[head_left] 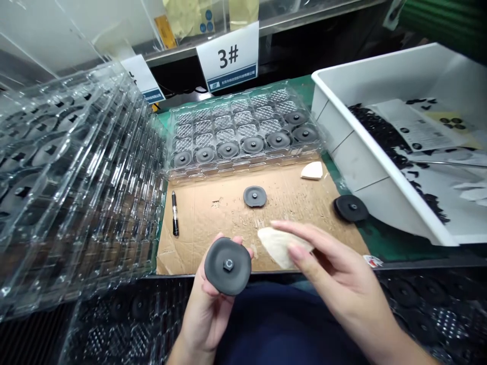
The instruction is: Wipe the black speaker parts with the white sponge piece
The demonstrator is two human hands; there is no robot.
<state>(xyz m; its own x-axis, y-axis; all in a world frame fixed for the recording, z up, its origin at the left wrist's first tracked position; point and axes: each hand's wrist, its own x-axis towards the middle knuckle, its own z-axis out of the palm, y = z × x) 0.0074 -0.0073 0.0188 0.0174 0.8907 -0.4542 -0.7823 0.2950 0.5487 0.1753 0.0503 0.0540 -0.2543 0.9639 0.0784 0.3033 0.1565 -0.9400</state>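
Observation:
A dark grey rounded disc (228, 274) with a metal nut at its centre rests in my left hand (213, 309), held from below by the fingers. Just to its right, my right hand (335, 274) pinches a cream-coloured cloth or pad (279, 247) between thumb and fingers; the pad and the disc are apart. On the cardboard sheet (201, 223) beyond my hands lies another grey disc (254, 196). Further right, more dark discs (350, 208), seemingly stacked, sit by the sheet's edge. A white wedge-shaped piece (312, 171) lies at the sheet's far right.
A clear plastic tray (243, 162) at the back holds several discs in its front row. Tall stacked clear trays (125, 167) stand on the left. At right is a white bin (384, 197) with small black pieces and papers. A black pen (175, 214) lies on the cardboard.

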